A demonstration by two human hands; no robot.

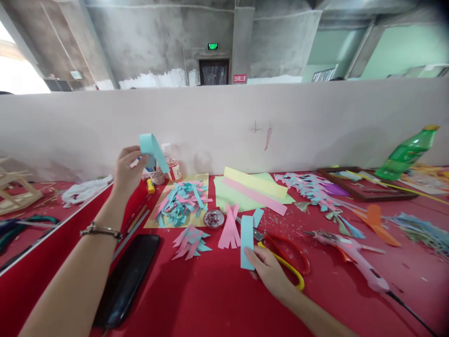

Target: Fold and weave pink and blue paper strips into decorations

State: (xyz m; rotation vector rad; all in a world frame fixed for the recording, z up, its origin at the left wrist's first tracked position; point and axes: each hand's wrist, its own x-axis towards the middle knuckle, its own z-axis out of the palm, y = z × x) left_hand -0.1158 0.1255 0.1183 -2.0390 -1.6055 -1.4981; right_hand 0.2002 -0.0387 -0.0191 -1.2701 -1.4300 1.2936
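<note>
Raised at the left, my left hand [129, 168] pinches a blue paper strip [154, 149] that curls over at the top. Lower and to the right, my right hand [268, 271] grips another blue paper strip [247, 234], held upright between thumb and fingers. Just behind that hand lie scissors [286, 255] with red and yellow handles. Pink paper strips [230, 229] fan out on the table beside the right strip. A woven pink and blue paper piece [191, 242] and a heap of folded pink and blue paper bits [182, 201] lie between the two hands.
A black phone [131, 276] lies by my left forearm. Further right are a pink glue gun [354, 260], a brown tray [372, 189] and a leaning green bottle [407, 154]. Yellow and green paper sheets [252, 187] and a small round dish [213, 218] lie ahead, before a white partition [210, 121].
</note>
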